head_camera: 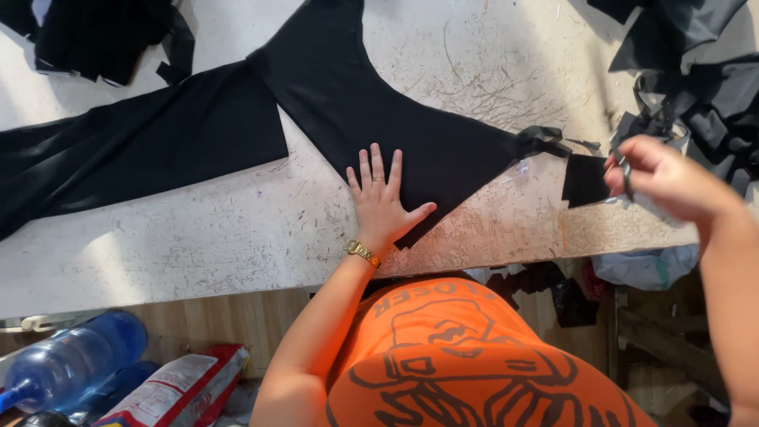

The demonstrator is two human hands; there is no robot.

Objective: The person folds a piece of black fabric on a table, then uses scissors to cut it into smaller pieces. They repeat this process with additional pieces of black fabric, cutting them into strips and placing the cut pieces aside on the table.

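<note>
My left hand lies flat, fingers spread, on a large curved piece of black fabric spread over the worn white table. A gold watch is on that wrist and a ring on one finger. Out past the fabric's narrow right tip, my right hand is closed around what look like dark-handled scissors. A small black scrap sits right beside its fingers; whether it touches the hand is unclear.
A long black fabric strip lies at the left, and black scraps are piled at the top left. Grey and black cloth is heaped at the right. Below the table edge are a blue bottle and a red-and-white packet.
</note>
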